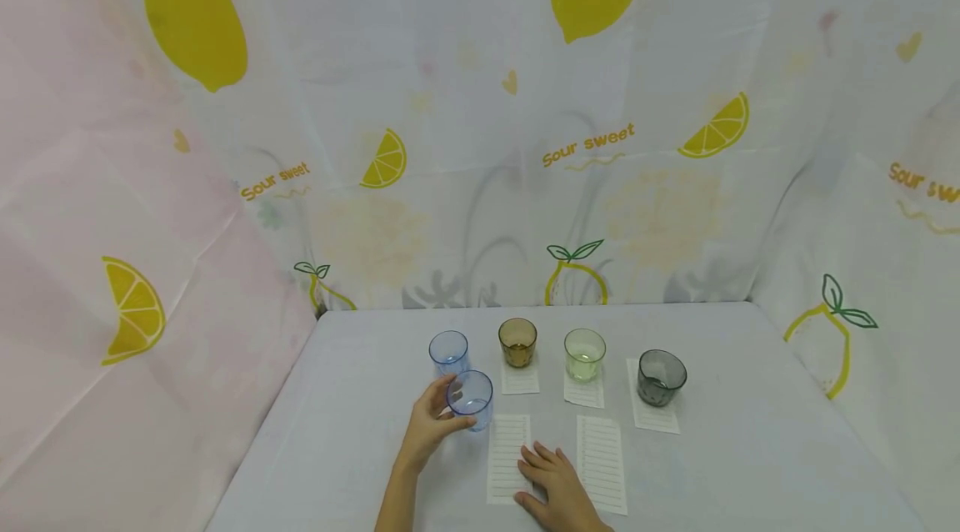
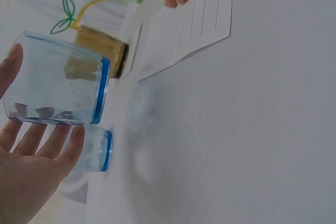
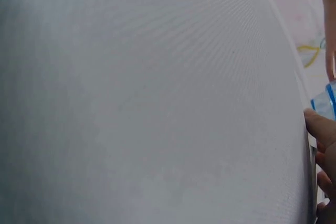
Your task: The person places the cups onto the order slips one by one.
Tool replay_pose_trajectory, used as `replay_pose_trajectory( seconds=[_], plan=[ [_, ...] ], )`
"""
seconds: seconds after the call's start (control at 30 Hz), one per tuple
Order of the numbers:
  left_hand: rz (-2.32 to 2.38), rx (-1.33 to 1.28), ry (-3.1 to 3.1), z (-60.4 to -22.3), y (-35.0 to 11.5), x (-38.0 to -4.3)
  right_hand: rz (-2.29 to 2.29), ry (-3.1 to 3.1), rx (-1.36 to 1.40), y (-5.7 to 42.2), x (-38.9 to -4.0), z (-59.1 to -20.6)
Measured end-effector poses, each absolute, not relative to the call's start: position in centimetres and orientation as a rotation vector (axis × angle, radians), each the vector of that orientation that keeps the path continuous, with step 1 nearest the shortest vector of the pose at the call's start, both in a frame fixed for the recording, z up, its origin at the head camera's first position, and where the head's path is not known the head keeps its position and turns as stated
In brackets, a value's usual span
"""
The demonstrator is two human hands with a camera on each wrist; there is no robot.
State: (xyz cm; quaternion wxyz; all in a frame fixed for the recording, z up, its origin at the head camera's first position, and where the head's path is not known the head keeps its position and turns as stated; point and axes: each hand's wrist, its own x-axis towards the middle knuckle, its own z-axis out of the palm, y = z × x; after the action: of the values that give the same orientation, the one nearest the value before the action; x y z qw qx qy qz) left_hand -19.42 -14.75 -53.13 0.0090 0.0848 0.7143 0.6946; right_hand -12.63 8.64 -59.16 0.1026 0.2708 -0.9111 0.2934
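Note:
My left hand [image 1: 431, 424] grips a clear blue glass [image 1: 474, 405] from the side, thumb on one side and fingers on the other. In the left wrist view that glass hangs above the table, apart from it. Just behind it stands a second blue glass [image 1: 449, 348]. My right hand [image 1: 557, 489] rests at the right edge of a lined paper strip [image 1: 508, 457], fingers spread and holding nothing. Another lined paper strip [image 1: 602, 465] lies on its right. The right wrist view catches only some fingers [image 3: 321, 129] at its edge.
Behind stand a brown glass [image 1: 517, 343], a green glass [image 1: 585, 355] and a dark grey glass [image 1: 661, 379], each with a paper strip at its base. A white cloth covers the table [image 1: 750, 465]. Lemon-printed curtains [image 1: 480, 140] enclose the back and sides.

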Motion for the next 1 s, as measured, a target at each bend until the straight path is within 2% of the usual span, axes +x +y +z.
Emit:
replay_pose_trajectory(
  seconds=[1.0],
  plan=[
    [2.09,0.348,2.217,-54.7,-12.5,-19.7,0.822,-2.734,0.794,8.7,-12.7,-59.4]
  ],
)
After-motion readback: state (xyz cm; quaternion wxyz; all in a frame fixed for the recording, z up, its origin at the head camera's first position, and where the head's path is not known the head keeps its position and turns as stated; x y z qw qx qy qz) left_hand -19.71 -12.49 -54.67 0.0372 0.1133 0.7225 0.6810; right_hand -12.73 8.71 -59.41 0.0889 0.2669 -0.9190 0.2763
